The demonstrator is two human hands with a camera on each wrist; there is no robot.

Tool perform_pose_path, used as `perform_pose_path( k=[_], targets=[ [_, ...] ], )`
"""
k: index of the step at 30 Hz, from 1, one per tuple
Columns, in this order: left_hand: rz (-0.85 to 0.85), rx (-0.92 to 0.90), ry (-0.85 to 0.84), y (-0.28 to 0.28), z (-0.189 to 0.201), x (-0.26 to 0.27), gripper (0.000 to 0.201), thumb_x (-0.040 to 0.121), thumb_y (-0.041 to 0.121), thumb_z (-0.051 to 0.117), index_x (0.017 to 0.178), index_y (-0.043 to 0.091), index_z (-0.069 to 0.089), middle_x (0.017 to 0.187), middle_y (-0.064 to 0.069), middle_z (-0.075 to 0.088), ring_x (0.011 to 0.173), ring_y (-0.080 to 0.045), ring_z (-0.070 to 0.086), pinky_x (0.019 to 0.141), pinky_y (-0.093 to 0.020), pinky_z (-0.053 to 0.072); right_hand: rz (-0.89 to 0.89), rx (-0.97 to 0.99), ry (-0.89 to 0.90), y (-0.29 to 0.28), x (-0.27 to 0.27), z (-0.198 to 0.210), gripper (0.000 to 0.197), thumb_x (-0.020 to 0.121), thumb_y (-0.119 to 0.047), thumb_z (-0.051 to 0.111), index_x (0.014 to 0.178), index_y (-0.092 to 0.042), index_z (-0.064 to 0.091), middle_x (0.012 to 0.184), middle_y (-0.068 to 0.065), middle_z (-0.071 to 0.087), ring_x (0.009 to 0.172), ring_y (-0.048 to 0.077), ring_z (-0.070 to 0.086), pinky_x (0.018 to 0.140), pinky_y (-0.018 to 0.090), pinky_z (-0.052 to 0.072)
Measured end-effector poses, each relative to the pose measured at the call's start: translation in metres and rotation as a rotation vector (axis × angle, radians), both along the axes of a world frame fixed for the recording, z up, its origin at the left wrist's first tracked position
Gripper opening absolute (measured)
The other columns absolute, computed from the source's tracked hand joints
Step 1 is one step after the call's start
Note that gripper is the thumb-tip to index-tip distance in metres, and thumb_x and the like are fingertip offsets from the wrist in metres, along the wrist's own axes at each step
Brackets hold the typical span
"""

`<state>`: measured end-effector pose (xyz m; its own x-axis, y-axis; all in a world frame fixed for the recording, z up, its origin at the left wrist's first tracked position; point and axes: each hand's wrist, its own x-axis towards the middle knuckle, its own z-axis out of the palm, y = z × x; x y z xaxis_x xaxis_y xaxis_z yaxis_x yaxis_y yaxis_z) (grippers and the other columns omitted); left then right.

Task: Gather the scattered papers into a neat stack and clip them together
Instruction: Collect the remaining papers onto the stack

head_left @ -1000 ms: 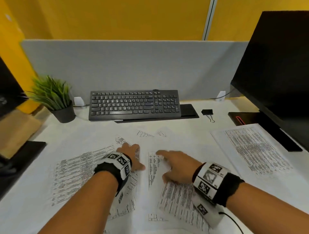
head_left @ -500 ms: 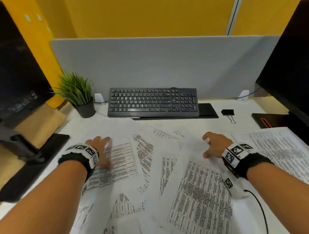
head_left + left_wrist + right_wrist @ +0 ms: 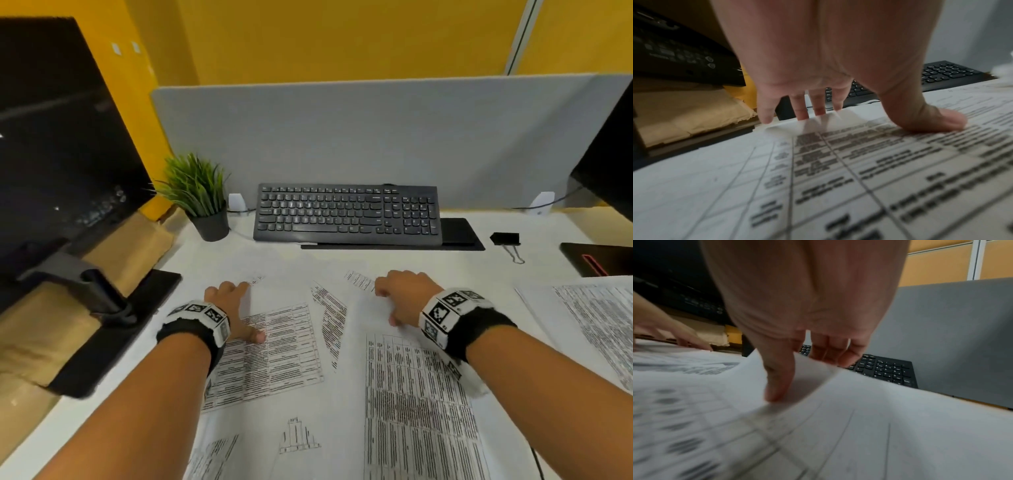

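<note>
Several printed sheets lie scattered and overlapping on the white desk (image 3: 445, 267). My left hand (image 3: 246, 311) rests on the left table sheet (image 3: 284, 356). Its thumb presses the print and its straight fingers (image 3: 801, 112) touch the sheet's slightly curled far edge (image 3: 838, 118). My right hand (image 3: 394, 301) pinches the raised far edge of a middle sheet (image 3: 879, 418), thumb (image 3: 777, 386) on top and fingers behind. This sheet lies over a densely printed page (image 3: 418, 394). A black binder clip (image 3: 505, 238) sits beyond the right hand, near the keyboard's right end.
A black keyboard (image 3: 346, 214) stands against the grey divider, with a potted plant (image 3: 202, 202) to its left. A monitor (image 3: 61, 137) and its stand base (image 3: 113, 329) occupy the left edge. Another monitor (image 3: 609, 164) is at the right, with one more sheet (image 3: 589, 315) below it.
The hands went from close together at the middle to spread apart. Since half a second ago the right hand came back leftward and lifted a sheet's edge. The head view swung left.
</note>
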<state>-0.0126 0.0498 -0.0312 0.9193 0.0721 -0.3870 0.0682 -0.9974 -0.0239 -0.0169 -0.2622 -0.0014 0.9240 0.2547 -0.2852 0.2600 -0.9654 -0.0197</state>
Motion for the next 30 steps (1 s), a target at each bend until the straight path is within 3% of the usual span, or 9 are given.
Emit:
perform_pose_path(
  k=[4, 7, 11, 14, 19, 22, 26, 28, 30],
  targets=[
    [0.020, 0.022, -0.058, 0.003, 0.007, 0.004, 0.105, 0.058, 0.069, 0.071, 0.143, 0.031, 0.023, 0.138, -0.002, 0.038, 0.132, -0.028, 0.029, 0.107, -0.048, 0.026, -0.097, 0.233, -0.053, 0.000, -0.006, 0.010, 0.047, 0.081, -0.001, 0.060, 0.114, -0.029, 0.041, 0.102, -0.002, 0.059, 0.094, 0.022, 0.054, 0.084, 0.032, 0.045],
    [0.066, 0.010, -0.170, 0.008, 0.017, 0.007, 0.086, 0.063, 0.066, 0.071, 0.132, 0.029, 0.037, 0.130, -0.003, 0.044, 0.127, -0.029, 0.034, 0.100, -0.044, 0.033, -0.049, 0.305, -0.071, -0.008, -0.011, 0.033, 0.030, 0.085, -0.007, 0.061, 0.111, -0.021, 0.057, 0.099, -0.004, 0.054, 0.094, 0.018, 0.057, 0.086, 0.031, 0.048],
    [0.122, -0.169, -0.341, 0.022, 0.035, 0.013, 0.026, 0.081, 0.045, 0.066, 0.083, 0.022, 0.054, 0.092, -0.003, 0.053, 0.106, -0.029, 0.050, 0.079, -0.035, 0.042, 0.097, 0.302, -0.109, -0.016, -0.009, 0.072, 0.010, 0.085, -0.021, 0.066, 0.095, -0.022, 0.067, 0.101, -0.003, 0.054, 0.098, 0.018, 0.054, 0.092, 0.037, 0.044],
    [0.108, -0.281, -0.334, 0.021, 0.043, 0.012, 0.023, 0.084, 0.035, 0.066, 0.077, 0.017, 0.054, 0.084, -0.005, 0.057, 0.087, -0.028, 0.055, 0.070, -0.030, 0.040, 0.168, 0.286, -0.080, -0.003, -0.009, 0.092, 0.026, 0.086, -0.028, 0.066, 0.111, -0.020, 0.064, 0.108, -0.006, 0.053, 0.108, 0.018, 0.051, 0.096, 0.035, 0.040],
    [0.035, -0.519, -0.615, -0.008, 0.077, 0.001, 0.021, 0.093, 0.031, 0.053, 0.077, 0.020, 0.045, 0.066, 0.005, 0.053, 0.064, -0.018, 0.050, 0.054, -0.026, 0.034, 0.278, 0.422, -0.099, 0.033, -0.007, 0.103, 0.037, 0.085, -0.026, 0.067, 0.121, -0.018, 0.061, 0.129, 0.000, 0.051, 0.122, 0.020, 0.046, 0.104, 0.032, 0.034],
    [-0.084, -0.774, -0.773, -0.031, 0.100, -0.013, 0.027, 0.092, 0.026, 0.055, 0.070, 0.024, 0.040, 0.060, 0.004, 0.050, 0.057, -0.017, 0.042, 0.051, -0.021, 0.034, 0.275, 0.435, -0.171, 0.048, 0.000, 0.104, 0.046, 0.083, -0.026, 0.069, 0.127, -0.020, 0.056, 0.156, 0.006, 0.021, 0.141, 0.026, 0.023, 0.116, 0.040, 0.021],
    [-0.117, -1.014, -0.745, -0.035, 0.101, -0.032, 0.025, 0.092, 0.026, 0.055, 0.071, 0.029, 0.042, 0.058, 0.010, 0.054, 0.061, -0.016, 0.041, 0.060, -0.030, 0.034, 0.178, 0.588, -0.381, 0.049, 0.005, 0.119, 0.027, 0.081, -0.023, 0.071, 0.106, -0.025, 0.061, 0.160, 0.006, 0.002, 0.143, 0.029, 0.016, 0.114, 0.045, 0.023],
    [-0.124, -1.100, -0.702, -0.035, 0.097, -0.040, 0.024, 0.092, 0.025, 0.055, 0.072, 0.030, 0.043, 0.064, 0.010, 0.058, 0.066, -0.016, 0.050, 0.064, -0.035, 0.042, 0.196, 0.596, -0.404, 0.050, 0.003, 0.128, 0.020, 0.079, -0.020, 0.072, 0.088, -0.029, 0.056, 0.155, 0.010, 0.025, 0.138, 0.029, 0.028, 0.110, 0.043, 0.028],
    [-0.120, -1.222, -0.641, -0.038, 0.096, -0.048, 0.018, 0.088, 0.033, 0.060, 0.079, 0.027, 0.046, 0.072, 0.012, 0.066, 0.070, -0.009, 0.060, 0.068, -0.034, 0.050, 0.218, 0.648, -0.391, 0.050, -0.002, 0.134, 0.021, 0.078, -0.014, 0.072, 0.076, -0.026, 0.055, 0.116, 0.005, 0.063, 0.114, 0.025, 0.053, 0.094, 0.033, 0.042]
  ],
)
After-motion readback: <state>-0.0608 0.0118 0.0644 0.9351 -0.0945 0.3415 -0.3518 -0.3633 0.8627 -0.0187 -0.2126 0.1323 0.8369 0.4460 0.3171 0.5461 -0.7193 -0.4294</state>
